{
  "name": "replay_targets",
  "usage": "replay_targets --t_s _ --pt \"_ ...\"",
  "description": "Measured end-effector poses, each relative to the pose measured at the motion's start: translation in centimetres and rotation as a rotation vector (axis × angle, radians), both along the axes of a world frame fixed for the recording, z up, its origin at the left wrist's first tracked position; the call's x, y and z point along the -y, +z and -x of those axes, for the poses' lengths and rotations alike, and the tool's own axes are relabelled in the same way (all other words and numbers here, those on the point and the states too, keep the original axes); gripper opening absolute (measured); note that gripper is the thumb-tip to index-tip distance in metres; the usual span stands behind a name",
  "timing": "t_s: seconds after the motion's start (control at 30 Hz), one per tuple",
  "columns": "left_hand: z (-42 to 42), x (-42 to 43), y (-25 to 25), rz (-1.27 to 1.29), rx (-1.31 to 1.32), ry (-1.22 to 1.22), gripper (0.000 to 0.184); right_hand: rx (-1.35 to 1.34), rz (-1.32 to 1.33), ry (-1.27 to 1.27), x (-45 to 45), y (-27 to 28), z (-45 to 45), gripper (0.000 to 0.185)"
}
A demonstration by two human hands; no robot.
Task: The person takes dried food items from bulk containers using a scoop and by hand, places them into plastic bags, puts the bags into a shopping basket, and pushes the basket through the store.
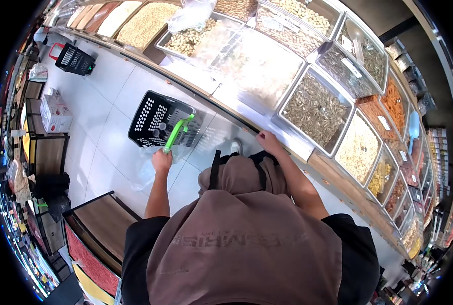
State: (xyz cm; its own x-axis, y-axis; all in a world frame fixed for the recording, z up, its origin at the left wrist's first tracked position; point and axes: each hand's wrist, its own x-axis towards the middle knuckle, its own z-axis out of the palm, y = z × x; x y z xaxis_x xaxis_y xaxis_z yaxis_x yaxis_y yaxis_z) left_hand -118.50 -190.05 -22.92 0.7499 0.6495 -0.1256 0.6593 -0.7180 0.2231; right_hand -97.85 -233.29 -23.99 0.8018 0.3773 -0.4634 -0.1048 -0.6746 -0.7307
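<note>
The left hand (161, 160) grasps the green handle (173, 136) of a black basket (141, 121); the right hand (269, 142) has its fingers curled just beside the counter (338, 173), though I cannot tell whether it holds anything. The basket sits ahead of the left hand, over the tiled floor (102, 109), with a few dark things inside, too dim to name. A clear bag (146, 170) shows near the left hand and could catch underfoot or snag the basket. A shoe (236, 147) is near too, so a careless swing of the basket might bump it. Farther out, the counter bears open-looking tubs of seeds (315, 109) and nuts (186, 43); a sleeve or elbow brushing them could spill some
</note>
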Motion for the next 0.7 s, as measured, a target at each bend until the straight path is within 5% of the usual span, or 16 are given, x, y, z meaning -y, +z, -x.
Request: replay_targets --t_s 0.23,0.3,0.4,0.5,0.6,0.7 --pt "-1.5 -3.7 0.0 -0.035 -0.018 0.156 0.033 0.279 -0.248 -0.148 -6.5 7.4 0.0 0.020" --pt "-1.1 -4.6 -0.5 -0.048 -0.007 0.128 0.034 0.872 -0.206 -0.082 -7.6 9.1 -1.5 0.021" --pt "-0.7 -5.3 -1.2 -0.094 0.008 0.057 0.034 0.847 0.005 0.001 -9.5 14.6 -4.4 0.046" --pt "-1.4 -4.6 -0.2 -0.052 -0.033 0.070 0.035 0.885 0.309 0.145 -10.2 13.7 -7.1 0.066" --pt "-1.2 -4.7 -0.4 -0.041 -0.027 0.090 0.033 0.807 0.431 0.276 -9.1 11.0 -8.6 0.075" --pt "-1.1 -4.9 -0.6 -0.009 0.022 0.068 0.039 0.822 0.437 0.299 -7.5 10.6 -8.5 0.064"
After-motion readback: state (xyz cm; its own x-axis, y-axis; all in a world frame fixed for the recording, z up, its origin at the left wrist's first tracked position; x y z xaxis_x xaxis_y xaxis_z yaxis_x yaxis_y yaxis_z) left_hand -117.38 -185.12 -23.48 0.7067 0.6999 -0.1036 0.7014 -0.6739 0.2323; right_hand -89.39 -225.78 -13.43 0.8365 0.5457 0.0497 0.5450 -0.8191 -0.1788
